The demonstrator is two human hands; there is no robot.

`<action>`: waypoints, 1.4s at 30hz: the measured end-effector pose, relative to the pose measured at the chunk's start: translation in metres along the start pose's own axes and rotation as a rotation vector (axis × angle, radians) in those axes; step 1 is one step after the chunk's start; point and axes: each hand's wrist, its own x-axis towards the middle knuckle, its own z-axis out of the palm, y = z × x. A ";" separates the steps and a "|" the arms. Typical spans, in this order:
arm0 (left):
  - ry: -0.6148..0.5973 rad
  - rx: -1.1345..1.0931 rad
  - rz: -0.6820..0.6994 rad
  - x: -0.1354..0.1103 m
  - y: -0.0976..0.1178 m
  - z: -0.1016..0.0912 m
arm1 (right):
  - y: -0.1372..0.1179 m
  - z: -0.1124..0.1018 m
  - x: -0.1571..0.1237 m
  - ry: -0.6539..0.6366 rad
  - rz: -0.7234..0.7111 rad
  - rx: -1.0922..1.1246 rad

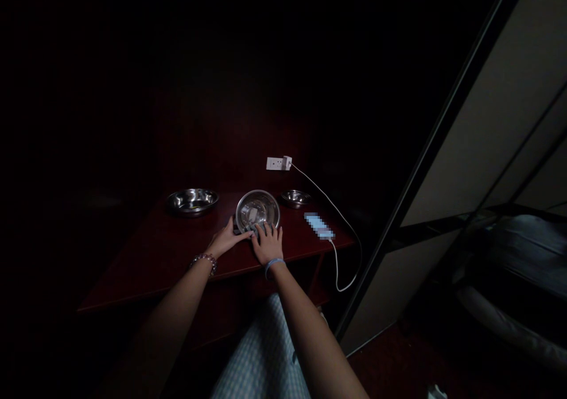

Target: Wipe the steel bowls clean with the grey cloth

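A shiny stainless steel bowl [257,203] is tipped on its side on the dark red table, its mouth facing me. My left hand [227,238] grips the bowl at its lower left, with the thumb reaching along the near rim. Over that near rim lies my right hand [268,242], its fingers bent down onto a grey cloth-like pad [254,229] at the bowl's inner wall. The fingers cover much of the pad, so its exact kind cannot be made out.
A wide shallow steel bowl [192,202] stands at the left and a smaller one [296,198] at the back right. A phone [319,226] lies on the table [177,251], its white cable [325,193] running to a wall socket [274,163]. A sliding door [425,169] stands at the right.
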 end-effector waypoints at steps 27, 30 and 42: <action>0.107 -0.155 0.012 0.013 -0.012 0.007 | -0.002 -0.005 -0.002 0.053 -0.112 0.039; 0.133 -0.170 0.002 0.011 -0.008 0.007 | -0.003 -0.006 -0.002 0.092 -0.067 0.021; 0.137 -0.231 0.005 0.012 -0.009 0.008 | -0.001 -0.003 -0.001 0.142 -0.016 0.016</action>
